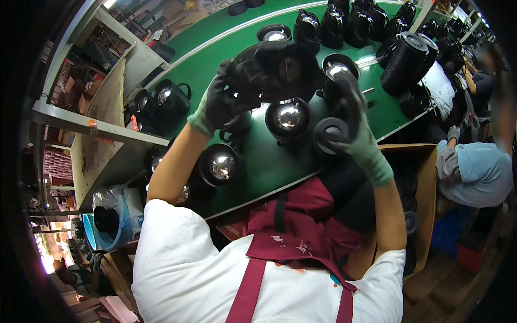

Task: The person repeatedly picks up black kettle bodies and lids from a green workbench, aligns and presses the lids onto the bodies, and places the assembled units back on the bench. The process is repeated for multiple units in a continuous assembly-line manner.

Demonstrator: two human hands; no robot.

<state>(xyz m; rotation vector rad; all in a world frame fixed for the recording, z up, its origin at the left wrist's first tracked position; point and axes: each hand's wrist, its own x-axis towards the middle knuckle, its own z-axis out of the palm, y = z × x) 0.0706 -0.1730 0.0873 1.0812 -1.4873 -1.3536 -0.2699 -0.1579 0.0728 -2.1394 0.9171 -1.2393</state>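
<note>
Maroon apron (307,207) over our white short-sleeved shirt (180,253)
Pale print (303,248) marks our bib (320,257); our work gloves (368,148) are green-cuffed, dark-fingered.

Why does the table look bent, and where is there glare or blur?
Head view: the fisheye lens bends the green table and blackens the corners; head view: glare marks the middle silver dome; head view: the black object in the left hand is too dark for fine detail; head view: the worker in light blue has a blurred head.

I find the held black piece (258,72) glossy and plastic-looking, the domes (289,117) mirror-polished metal (strong reflections), gloves (372,157) matt cloth, bench (277,168) smooth.
</note>
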